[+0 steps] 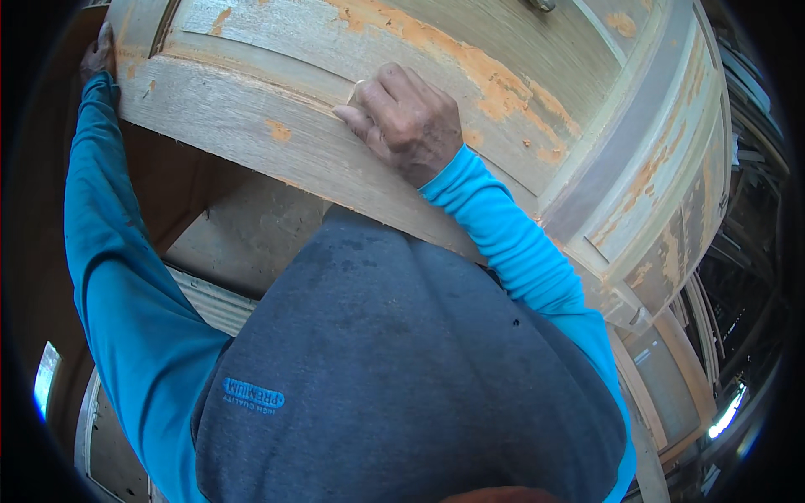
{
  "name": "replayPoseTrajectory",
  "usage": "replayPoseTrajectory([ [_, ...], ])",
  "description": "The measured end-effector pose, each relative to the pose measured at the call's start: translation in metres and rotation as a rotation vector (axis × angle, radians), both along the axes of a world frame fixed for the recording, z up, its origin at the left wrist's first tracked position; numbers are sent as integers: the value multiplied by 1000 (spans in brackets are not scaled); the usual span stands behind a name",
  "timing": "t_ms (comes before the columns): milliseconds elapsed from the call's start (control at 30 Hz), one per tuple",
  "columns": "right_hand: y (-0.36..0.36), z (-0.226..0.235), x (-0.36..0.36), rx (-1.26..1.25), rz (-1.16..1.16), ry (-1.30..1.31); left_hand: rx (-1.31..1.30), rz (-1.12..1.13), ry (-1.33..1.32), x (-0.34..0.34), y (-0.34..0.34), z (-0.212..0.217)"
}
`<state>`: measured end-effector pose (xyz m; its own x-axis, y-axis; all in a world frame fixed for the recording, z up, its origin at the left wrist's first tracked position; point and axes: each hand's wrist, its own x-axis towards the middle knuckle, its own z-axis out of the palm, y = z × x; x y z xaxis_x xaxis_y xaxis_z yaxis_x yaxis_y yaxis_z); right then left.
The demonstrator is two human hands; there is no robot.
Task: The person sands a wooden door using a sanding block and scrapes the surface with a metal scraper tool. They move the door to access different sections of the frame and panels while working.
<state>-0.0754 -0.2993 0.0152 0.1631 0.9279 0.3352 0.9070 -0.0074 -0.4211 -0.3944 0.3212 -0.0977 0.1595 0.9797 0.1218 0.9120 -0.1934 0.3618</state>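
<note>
A wooden panel door (243, 105) lies flat in front of me, with raised mouldings and patches of orange filler (495, 80). At its far left corner my left hand (99, 55) grips the door's edge; part of the fingers is hidden. Over the moulding near the front edge, my right hand (408, 120) is closed and pressed down on the wood. A small pale edge of something shows by its thumb and forefinger, but the hand hides the rest.
A small metal piece (543, 4) sits on the door's far side. To the right stand a framed panel (667, 381) and piled strips of wood (703, 318). Dark brown boards (38, 243) rise at my left, and a ridged pale sheet (214, 300) lies below the door.
</note>
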Motion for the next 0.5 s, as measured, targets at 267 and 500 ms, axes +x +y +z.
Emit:
replayPoseTrajectory([
  [267,-133,25,49,-182,-51,-45,48,-4,-34,-40,17,-11],
  [500,7,-3,7,20,42,-39,78,14,-285,42,-59,34],
])
